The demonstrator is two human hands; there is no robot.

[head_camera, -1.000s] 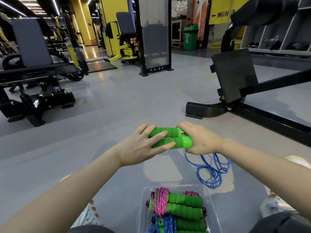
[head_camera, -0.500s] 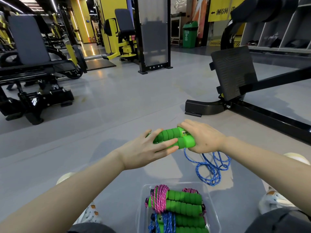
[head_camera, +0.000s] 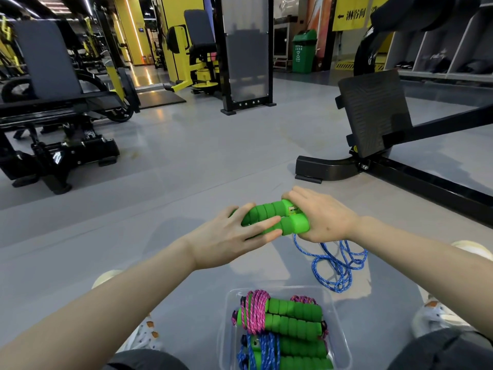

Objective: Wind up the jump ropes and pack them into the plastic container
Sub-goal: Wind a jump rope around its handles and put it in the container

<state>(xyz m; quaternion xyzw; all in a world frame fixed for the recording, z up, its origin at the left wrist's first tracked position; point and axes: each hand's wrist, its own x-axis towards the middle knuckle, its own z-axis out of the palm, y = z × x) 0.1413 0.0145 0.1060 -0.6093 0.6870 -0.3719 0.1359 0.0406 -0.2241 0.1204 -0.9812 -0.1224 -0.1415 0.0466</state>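
Two green foam jump-rope handles (head_camera: 277,218) are held side by side above the grey floor. My left hand (head_camera: 234,237) wraps their left part, and my right hand (head_camera: 322,216) grips their right end. Their blue rope (head_camera: 338,265) hangs from under my right hand and lies in loose loops on the floor. Below, a clear plastic container (head_camera: 337,316) holds a wound pink-rope set (head_camera: 282,315) and a wound blue-rope set (head_camera: 282,352), both with green handles.
A black exercise machine with a footplate (head_camera: 373,113) and a long base bar stands close on the right. Another black machine (head_camera: 53,145) stands on the left. My shoes (head_camera: 144,337) and knees flank the container. Grey floor stretches ahead.
The handles tilted slightly, right end lower, and both hands rose a little in view. The rope loops shifted a bit on the floor.
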